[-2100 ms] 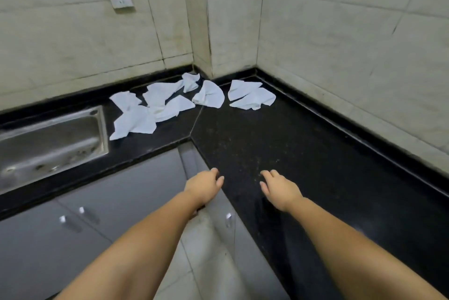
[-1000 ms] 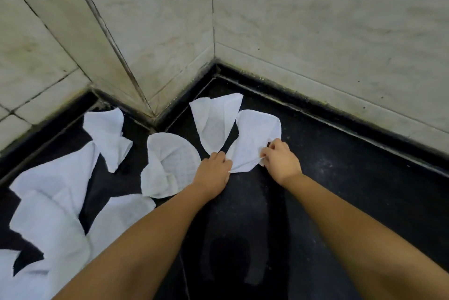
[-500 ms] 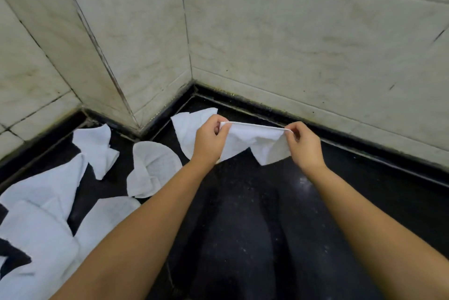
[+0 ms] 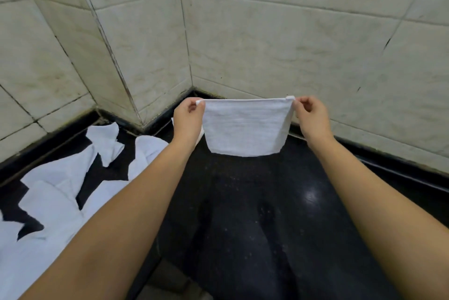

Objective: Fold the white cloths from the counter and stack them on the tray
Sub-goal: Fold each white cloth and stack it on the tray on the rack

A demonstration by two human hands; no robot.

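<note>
A white cloth (image 4: pixel 245 127) hangs stretched flat in the air above the black counter (image 4: pixel 255 202), near the tiled corner. My left hand (image 4: pixel 188 120) pinches its top left corner and my right hand (image 4: pixel 309 117) pinches its top right corner. The cloth's lower edge hangs just above the counter. Several other white cloths (image 4: pixel 60 192) lie crumpled on the counter at the left, partly hidden behind my left forearm. No tray is in view.
Beige tiled walls (image 4: pixel 267 44) close the corner behind the counter, with a jutting tiled column (image 4: pixel 109 44) at the left. A black upstand (image 4: pixel 388 166) runs along the foot of the right wall.
Both hands have lifted the cloth off the counter and pulled it taut, so it now hangs flat between them. The view has tilted up toward the wall.
</note>
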